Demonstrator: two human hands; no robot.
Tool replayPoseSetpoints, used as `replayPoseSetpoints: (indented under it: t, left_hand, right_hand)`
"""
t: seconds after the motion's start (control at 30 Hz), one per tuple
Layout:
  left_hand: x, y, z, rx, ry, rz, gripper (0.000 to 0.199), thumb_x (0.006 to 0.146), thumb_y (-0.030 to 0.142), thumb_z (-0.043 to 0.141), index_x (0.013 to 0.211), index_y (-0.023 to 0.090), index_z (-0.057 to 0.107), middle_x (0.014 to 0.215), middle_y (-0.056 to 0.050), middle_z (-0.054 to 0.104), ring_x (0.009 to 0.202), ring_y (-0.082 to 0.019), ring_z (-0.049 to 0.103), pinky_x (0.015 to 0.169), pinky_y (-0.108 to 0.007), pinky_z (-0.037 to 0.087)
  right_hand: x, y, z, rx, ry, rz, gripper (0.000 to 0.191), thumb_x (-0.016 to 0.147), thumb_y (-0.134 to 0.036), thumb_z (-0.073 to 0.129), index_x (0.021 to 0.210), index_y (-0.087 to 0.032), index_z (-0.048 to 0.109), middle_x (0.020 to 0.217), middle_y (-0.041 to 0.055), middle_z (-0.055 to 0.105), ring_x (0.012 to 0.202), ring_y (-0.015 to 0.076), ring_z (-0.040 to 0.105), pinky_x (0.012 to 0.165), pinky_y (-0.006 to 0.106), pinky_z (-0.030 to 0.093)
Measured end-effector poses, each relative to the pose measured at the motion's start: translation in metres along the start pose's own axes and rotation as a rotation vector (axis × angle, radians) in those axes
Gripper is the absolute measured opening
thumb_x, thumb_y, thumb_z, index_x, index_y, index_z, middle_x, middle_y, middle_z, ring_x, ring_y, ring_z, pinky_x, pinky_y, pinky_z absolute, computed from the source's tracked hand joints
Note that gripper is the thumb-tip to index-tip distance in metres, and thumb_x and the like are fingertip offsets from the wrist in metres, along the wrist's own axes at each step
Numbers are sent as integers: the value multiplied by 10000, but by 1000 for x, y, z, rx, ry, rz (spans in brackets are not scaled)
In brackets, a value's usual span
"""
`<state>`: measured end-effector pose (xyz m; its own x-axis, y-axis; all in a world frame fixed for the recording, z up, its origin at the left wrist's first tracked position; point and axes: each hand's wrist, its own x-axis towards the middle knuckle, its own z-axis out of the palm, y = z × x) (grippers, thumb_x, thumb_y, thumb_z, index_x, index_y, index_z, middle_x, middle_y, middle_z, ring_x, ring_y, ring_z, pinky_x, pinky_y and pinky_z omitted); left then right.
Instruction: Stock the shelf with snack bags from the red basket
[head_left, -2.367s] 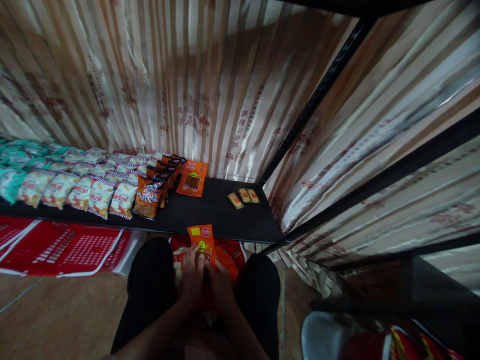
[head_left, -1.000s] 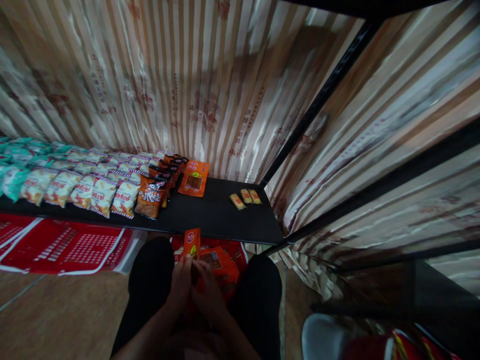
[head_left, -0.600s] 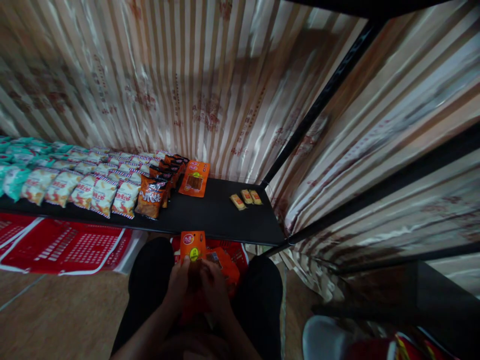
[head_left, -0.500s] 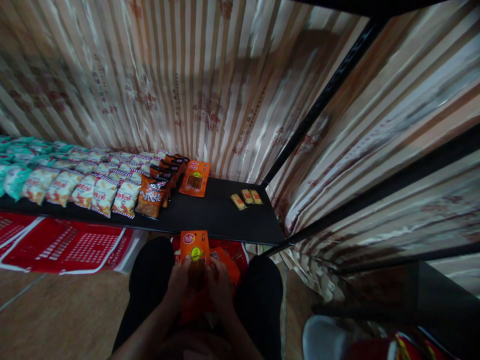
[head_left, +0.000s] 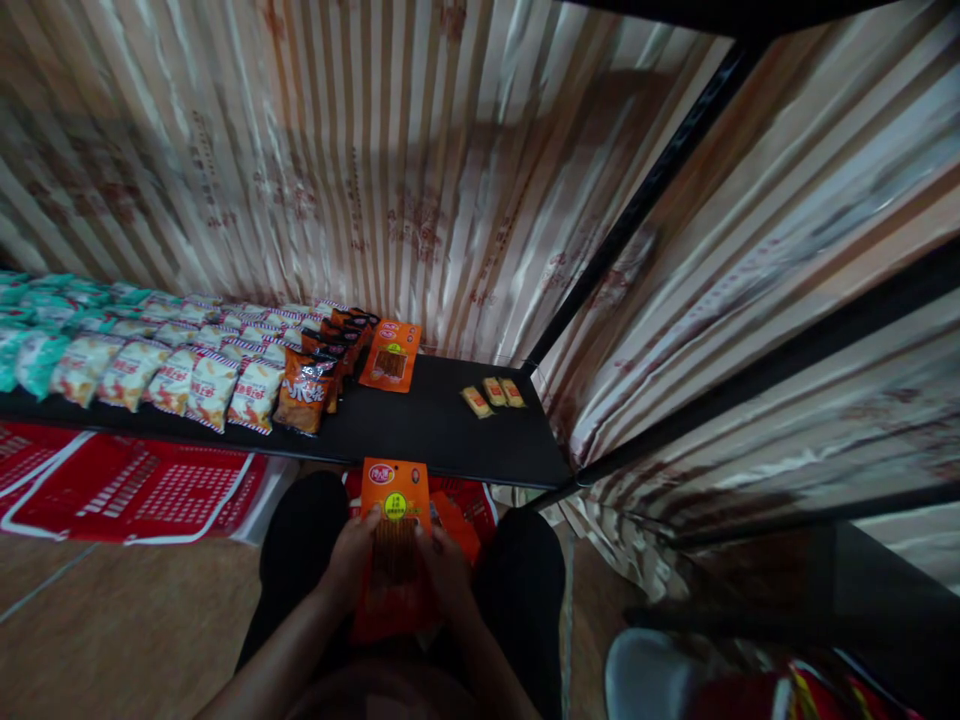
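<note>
- Left hand: fingers closed on the orange packet's left edge
- Right hand: fingers gripping its right edge
- Black shelf: just beyond

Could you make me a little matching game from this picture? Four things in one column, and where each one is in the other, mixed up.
1. Left hand
2. Yellow packs
3. Teal bags
4. White-handled basket

A. Below the shelf, left of the legs
B. On the shelf, near its right end
C. At the left edge of an orange pouch
D. On the shelf, at the picture's far left

Pairs: 1-C, 2-B, 3-D, 4-A
</note>
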<state>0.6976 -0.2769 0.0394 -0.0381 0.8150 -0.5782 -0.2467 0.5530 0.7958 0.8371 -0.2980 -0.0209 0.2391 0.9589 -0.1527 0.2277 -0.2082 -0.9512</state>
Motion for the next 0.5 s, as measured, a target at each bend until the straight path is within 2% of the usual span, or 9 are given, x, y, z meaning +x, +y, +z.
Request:
replayPoseSetpoints:
  t: [0.1, 0.2, 0.37, 0.5]
  left_hand:
    - [0, 1, 3, -119, -56, -91, 207, 758, 345, 563, 772, 141, 591, 544, -17, 614, 519, -172, 602, 553, -282, 478]
    - [3, -1, 2, -189, -124, -148, 245, 780, 311, 539, 899, 104, 593, 537, -27, 628, 499, -183, 609, 545, -292, 478]
    - [6, -4, 0, -190, -133, -153, 293, 790, 287, 529, 989, 80, 584, 576, -48, 658, 520, -197, 627, 555, -304, 490]
    - [5, -4, -2, -109, -114, -102, 280, 789, 286, 533, 982, 96, 602, 585, -40, 664, 501, -181, 619, 516, -280, 481]
  right_hand:
    - [-2, -4, 0, 11, -65, 15, 341, 783, -489, 471, 747, -181, 615, 647, 9, 630, 634, 172, 586, 599, 276, 463]
    - [-3, -6, -1, -10, -33, -9, 307, 790, -476, 458, 757, -201, 590, 667, 2, 626, 647, 166, 578, 618, 273, 456]
    - [-6, -8, 0, -17, -7, -1, 283, 800, -454, 427, 783, -204, 558, 712, 10, 625, 658, 168, 584, 619, 267, 454]
    - [-7, -10, 1, -34, 48, -43, 302, 792, -470, 427, 744, -202, 555, 658, -3, 591, 638, 162, 564, 626, 258, 450]
